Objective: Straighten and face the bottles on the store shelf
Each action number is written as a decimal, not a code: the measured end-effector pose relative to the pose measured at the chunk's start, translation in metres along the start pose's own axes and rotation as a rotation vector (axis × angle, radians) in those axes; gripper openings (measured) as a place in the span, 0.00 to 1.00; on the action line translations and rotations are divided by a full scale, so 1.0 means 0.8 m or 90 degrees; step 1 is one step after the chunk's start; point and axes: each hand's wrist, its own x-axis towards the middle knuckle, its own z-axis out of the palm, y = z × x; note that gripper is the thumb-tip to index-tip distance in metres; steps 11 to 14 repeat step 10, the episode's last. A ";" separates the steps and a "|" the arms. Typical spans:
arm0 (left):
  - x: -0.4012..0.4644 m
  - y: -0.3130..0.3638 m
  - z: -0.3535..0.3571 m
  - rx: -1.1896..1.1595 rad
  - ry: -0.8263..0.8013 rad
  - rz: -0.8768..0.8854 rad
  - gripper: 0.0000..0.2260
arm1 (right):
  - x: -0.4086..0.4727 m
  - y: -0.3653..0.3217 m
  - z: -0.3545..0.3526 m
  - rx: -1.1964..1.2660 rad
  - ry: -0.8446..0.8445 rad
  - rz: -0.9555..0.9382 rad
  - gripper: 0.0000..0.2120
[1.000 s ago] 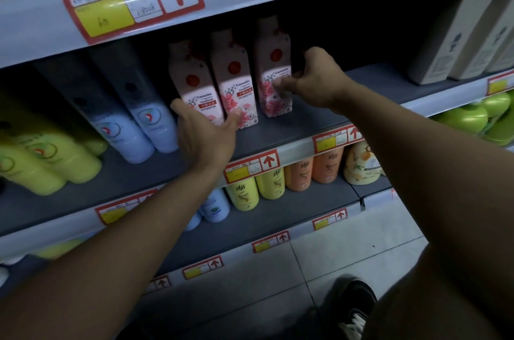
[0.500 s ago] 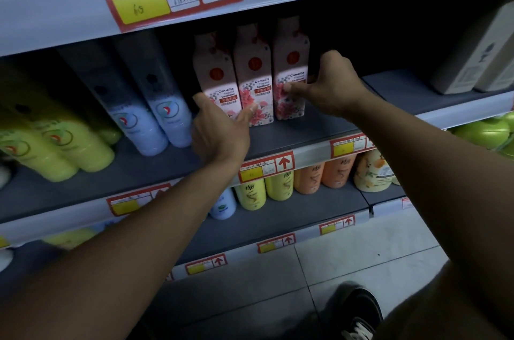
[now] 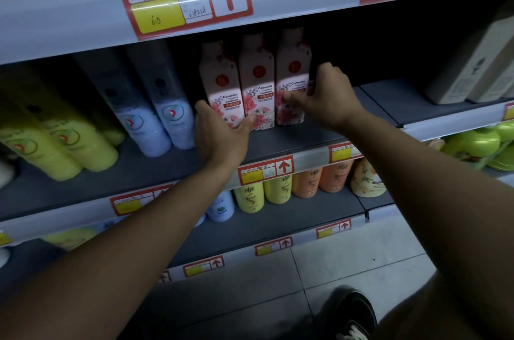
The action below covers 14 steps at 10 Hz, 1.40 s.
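Three pink Camellia conditioner bottles stand side by side on the middle shelf (image 3: 319, 139), labels facing out. My left hand (image 3: 219, 134) cups the base of the left pink bottle (image 3: 221, 81), with its thumb reaching across to the foot of the middle pink bottle (image 3: 257, 81). My right hand (image 3: 326, 99) grips the right pink bottle (image 3: 292, 75), thumb on its front label and fingers round its right side. The three bottles touch each other and stand upright.
Two pale blue bottles (image 3: 167, 117) and several yellow-green bottles (image 3: 64, 139) lean to the left of the pink ones. Beige boxes (image 3: 472, 72) stand at the far right. Yellow and orange bottles (image 3: 278, 186) fill the lower shelf. Price tags line the shelf edges.
The pink bottles were spread apart and tilted; they are now pressed together and upright. My left hand moved up onto the left bottle's base, and my right hand closed round the right bottle.
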 end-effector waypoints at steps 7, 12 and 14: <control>-0.021 0.002 -0.088 -0.083 -0.171 0.051 0.35 | -0.074 -0.043 -0.001 -0.056 -0.047 0.090 0.23; -0.029 -0.003 -0.129 -0.044 -0.187 0.074 0.33 | -0.114 -0.068 0.002 -0.094 -0.067 0.068 0.21; -0.029 -0.003 -0.129 -0.044 -0.187 0.074 0.33 | -0.114 -0.068 0.002 -0.094 -0.067 0.068 0.21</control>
